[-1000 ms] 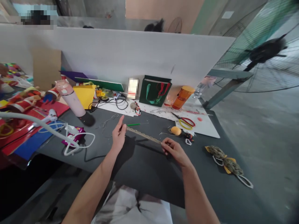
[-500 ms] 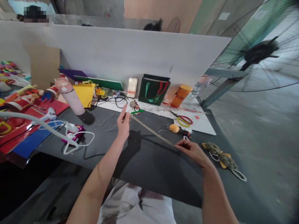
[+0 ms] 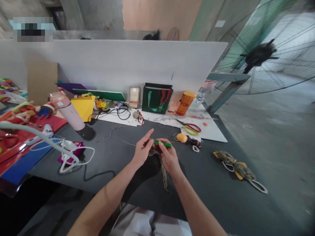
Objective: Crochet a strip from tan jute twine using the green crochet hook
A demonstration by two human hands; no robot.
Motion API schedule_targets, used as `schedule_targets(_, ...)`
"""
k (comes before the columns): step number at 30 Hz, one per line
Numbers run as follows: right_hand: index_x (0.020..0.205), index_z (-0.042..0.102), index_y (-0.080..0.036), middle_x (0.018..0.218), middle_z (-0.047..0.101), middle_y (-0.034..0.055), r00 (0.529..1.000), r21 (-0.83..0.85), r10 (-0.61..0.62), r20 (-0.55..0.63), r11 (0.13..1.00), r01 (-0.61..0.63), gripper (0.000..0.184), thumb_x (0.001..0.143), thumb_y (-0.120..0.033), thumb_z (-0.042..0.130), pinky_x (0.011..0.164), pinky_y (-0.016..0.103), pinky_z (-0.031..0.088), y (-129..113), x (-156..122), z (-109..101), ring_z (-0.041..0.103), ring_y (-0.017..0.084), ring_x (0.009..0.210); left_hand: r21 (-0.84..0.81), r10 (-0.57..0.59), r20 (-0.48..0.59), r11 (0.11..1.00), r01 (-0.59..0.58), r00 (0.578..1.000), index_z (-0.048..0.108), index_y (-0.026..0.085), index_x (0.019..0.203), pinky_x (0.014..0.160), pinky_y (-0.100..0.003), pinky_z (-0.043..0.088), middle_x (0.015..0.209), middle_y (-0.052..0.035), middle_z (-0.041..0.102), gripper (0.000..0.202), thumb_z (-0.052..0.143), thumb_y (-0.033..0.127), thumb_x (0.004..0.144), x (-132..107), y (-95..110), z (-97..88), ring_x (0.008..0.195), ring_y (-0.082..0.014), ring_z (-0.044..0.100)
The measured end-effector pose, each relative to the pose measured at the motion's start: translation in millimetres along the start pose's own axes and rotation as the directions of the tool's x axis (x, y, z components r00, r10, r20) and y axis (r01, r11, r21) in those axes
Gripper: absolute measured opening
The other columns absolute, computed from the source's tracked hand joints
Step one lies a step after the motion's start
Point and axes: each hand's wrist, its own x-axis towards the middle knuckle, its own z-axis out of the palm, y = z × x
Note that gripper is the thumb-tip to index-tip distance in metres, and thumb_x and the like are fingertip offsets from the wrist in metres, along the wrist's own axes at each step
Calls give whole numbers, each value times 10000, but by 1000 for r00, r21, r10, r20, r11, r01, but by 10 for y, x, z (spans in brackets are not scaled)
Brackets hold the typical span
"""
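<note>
Right hand (image 3: 169, 157) is closed in a pinch on a green plastic stick (image 3: 164, 143), while the left hand (image 3: 142, 152) sits just beside it with its index finger (image 3: 149, 132) lifted and pointing away; whether that hand's other fingers grip anything, I cannot tell from here. Between the two hands, a braided tan cord (image 3: 162, 173) is gathered up, its tail hanging toward the dark work table (image 3: 204, 186) beneath the wrists. The work looks like fine handling of this cord with the green stick, and the next move seems to call for a steady hold so that the braid does not slip. Just to the right of the cord lie a yellow-orange ball (image 3: 181, 138) and a small beaded piece (image 3: 195, 148). Further right, two bundles of similar braid (image 3: 233, 169) rest on the table. Beyond the cord, red-and-yellow-handled scissors (image 3: 188, 128) lie on a white paper sheet (image 3: 209, 136), and a dark green gift bag (image 3: 157, 97) stands further back. To the cord's left are a loose grey thread (image 3: 115, 134) and, further off, a pink flask (image 3: 67, 111).
</note>
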Motion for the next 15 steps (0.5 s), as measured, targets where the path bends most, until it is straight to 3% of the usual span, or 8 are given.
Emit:
schedule_targets(8,843,707,-228,722,719,-9,996,180,84,-12,980,-81,358,654,-475,886,648,286,548,0,-20,49,676,180,677,219,158,33,962,-161,987,572,166,1436,769,-318,478,767,-17,635,549,588,378,930,-69,-52,47,691,-179,527)
schedule_targets(15,833,696,-232,717,715,-31,986,246,166,-4,956,-160,332,634,-402,899,583,247,536,-10,-26,-41,668,152,621,250,195,71,946,-207,978,567,178,1439,797,-322,504,809,-39,676,527,558,374,950,-106,-119,68,707,-179,562)
